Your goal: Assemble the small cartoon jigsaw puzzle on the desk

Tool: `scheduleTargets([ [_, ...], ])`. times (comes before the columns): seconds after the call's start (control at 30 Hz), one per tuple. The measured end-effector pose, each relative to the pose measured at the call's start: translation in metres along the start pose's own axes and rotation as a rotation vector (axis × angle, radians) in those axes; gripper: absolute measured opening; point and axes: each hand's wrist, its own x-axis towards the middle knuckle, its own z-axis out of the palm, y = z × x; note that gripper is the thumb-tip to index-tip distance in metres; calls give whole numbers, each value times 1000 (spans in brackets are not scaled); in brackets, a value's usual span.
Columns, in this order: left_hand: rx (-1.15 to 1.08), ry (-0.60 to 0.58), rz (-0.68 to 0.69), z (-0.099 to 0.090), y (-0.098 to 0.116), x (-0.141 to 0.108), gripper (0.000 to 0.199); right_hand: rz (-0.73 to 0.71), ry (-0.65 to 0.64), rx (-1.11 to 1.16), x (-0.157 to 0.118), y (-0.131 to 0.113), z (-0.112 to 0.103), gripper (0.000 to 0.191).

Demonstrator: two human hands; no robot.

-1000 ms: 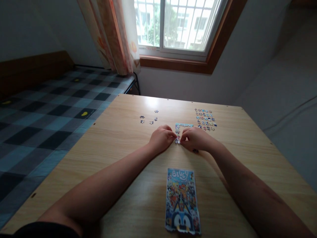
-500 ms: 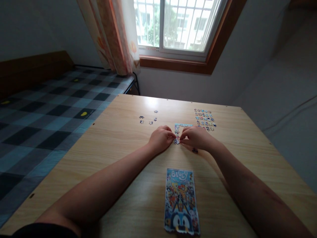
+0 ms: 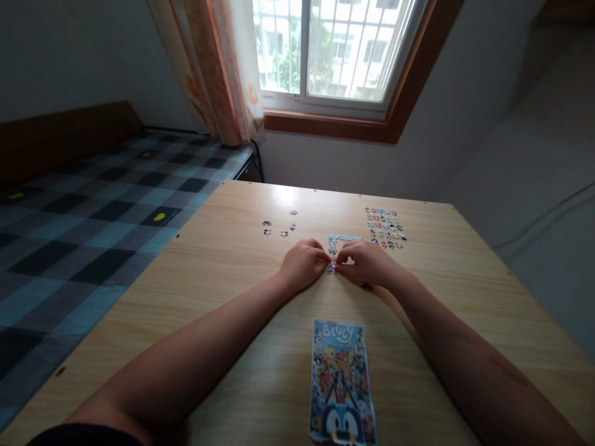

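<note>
A partly joined strip of small jigsaw pieces lies on the wooden table, with a corner and a top edge running right. My left hand touches the strip's lower left side, its fingers pressed together. From the right, the fingertips of my right hand meet the same lower end, closed in a pinch. Whatever lies between the fingertips is too small to make out. A dark loose piece sits just below my right hand. Nearer to me lies a colourful Bluey picture sheet.
Several loose pieces are scattered at the back left of the table. Rows of pieces lie at the back right. A bed with a checked cover stands left of the table, and a window is behind it.
My right hand's fingertips have shifted slightly left, closer to my left fingertips at the strip's lower end. The whole view has moved a little, so things appear slightly lower.
</note>
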Motion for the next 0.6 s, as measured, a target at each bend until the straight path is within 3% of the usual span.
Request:
scheduleTargets([
  [0.13,-89,41,-84,-5,3,0,21,-5,169,-1,2,5,0,24],
  [0.27,-55,30,-96,-7,5,-1,22,7,516,-88,-2,25,-1,31],
  [0.4,54,6,-66,-4,7,-2,25,125,800,-121,-11,54,-2,27],
  [0.6,104,12,-62,-4,8,-1,26,225,924,-89,-11,71,6,26],
])
